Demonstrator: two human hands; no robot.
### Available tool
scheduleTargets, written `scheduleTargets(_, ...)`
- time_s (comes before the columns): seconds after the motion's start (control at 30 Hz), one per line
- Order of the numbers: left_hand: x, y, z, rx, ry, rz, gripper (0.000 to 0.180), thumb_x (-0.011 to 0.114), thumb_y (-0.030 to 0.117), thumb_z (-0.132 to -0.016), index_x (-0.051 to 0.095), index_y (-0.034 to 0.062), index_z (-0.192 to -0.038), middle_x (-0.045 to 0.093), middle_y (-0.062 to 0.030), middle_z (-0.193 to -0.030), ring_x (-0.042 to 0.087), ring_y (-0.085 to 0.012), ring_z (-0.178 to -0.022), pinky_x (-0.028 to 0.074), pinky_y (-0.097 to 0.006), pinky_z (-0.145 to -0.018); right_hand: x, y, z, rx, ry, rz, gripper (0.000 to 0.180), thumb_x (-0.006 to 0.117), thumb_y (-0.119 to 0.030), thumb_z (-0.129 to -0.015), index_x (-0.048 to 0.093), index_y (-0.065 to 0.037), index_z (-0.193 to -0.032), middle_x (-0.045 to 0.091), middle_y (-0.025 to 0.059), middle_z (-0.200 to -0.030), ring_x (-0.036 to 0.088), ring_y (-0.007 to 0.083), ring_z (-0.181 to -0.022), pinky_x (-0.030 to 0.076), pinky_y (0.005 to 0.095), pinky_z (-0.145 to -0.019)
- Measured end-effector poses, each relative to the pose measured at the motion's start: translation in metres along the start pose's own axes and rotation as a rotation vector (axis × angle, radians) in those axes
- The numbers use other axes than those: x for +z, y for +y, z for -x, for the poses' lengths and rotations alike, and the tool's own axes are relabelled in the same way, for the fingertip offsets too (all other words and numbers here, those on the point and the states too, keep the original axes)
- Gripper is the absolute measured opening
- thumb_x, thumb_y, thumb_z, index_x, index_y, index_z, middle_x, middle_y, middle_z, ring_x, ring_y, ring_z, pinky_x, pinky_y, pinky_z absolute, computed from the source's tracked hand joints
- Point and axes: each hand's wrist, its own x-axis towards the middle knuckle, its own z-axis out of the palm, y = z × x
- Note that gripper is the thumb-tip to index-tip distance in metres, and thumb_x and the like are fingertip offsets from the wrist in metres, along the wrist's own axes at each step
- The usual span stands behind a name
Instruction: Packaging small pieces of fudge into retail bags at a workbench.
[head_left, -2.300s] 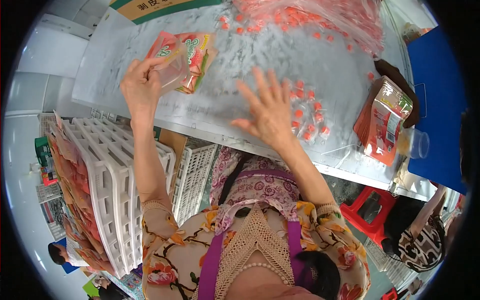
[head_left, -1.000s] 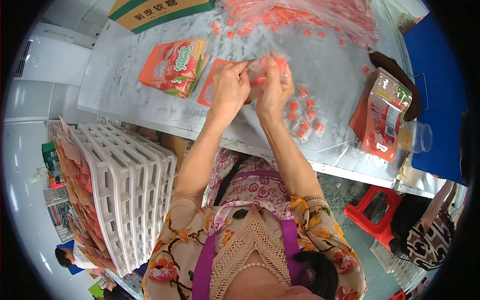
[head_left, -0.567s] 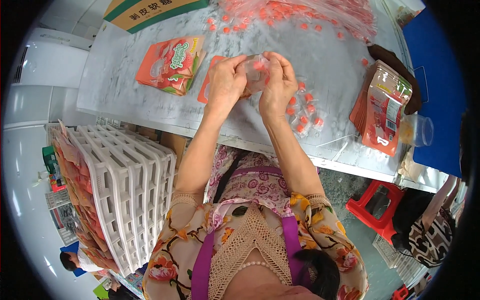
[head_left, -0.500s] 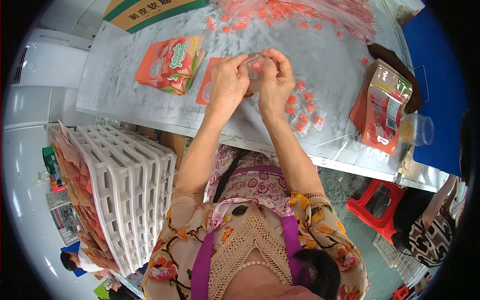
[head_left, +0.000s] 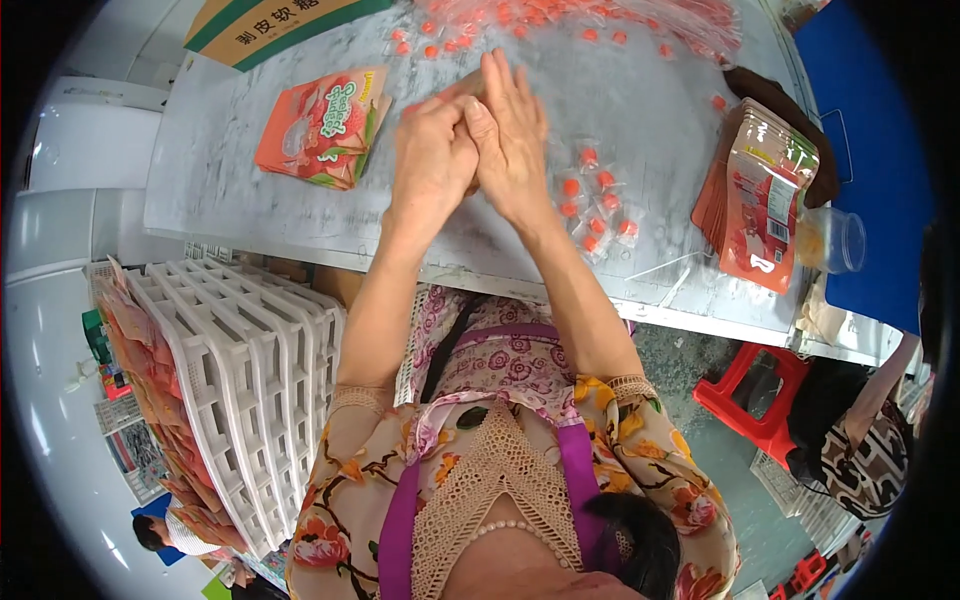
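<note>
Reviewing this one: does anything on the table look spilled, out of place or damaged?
Mildly, yes. One red candy lies alone near the right-hand pouches, away from the nearer cluster of candies. More candies are scattered outside the big plastic bag, as if spilled, though that may be deliberate. No damage is evident.

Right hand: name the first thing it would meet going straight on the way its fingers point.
The right hand would probably meet the red wrapped pieces scattered ahead of it; its height is unclear, so it might pass above them.
</note>
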Motion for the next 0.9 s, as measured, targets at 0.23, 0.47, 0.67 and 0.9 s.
scheduleTargets(0.23,-0.053,-0.033,-0.005,-0.077,0.197,0.029,0.029,0.06,0.015,-0.088,0.067,0.0018,-0.113,0.063,-0.0079,-0.066,0.054,-0.0103,-0.057,0.043,-0.027,-0.056,-0.108,0.016,0.04,-0.097,-0.288,0.677,0.099,0.068,-0.068,-0.069,0.039,-0.016,-0.147,0.024,0.0204,-0.155,0.022,0.0413,-0.143,0.021,0.0582,-0.112)
scheduleTargets(0.47,-0.037,-0.036,0.002,-0.112,0.109,0.215,0.028,0.061,0.014,-0.089,0.068,0.0024,-0.113,0.058,0.0014,-0.064,0.047,-0.004,-0.059,0.04,-0.023,-0.055,-0.098,0.041,0.082,-0.059,-0.371,0.822,0.081,0.075,-0.058,-0.066,0.055,-0.02,-0.134,0.038,0.0126,-0.149,0.036,0.041,-0.134,0.025,0.0583,-0.108)
scheduleTargets(0.67,-0.038,-0.036,0.006,-0.137,0.114,0.242,0.028,0.063,0.014,-0.088,0.068,0.0019,-0.113,0.064,-0.0008,-0.073,0.052,-0.0041,-0.065,0.042,-0.022,-0.059,-0.096,0.067,0.073,-0.089,-0.223,0.718,0.032,0.076,-0.021,-0.072,0.069,-0.015,-0.102,0.064,0.0015,-0.111,0.057,0.0294,-0.105,0.05,0.0398,-0.082)
scheduleTargets(0.9,-0.022,-0.016,0.018,-0.172,0.063,0.473,0.027,0.065,0.007,-0.086,0.07,0.0026,-0.112,0.068,-0.0018,-0.079,0.057,-0.005,-0.069,0.046,-0.022,-0.061,-0.103,0.029,0.03,0.462,0.158,-0.114,0.014,0.069,-0.023,-0.087,0.067,-0.01,-0.092,0.065,-0.0004,-0.085,0.056,0.0109,-0.069,0.044,0.0257,-0.056)
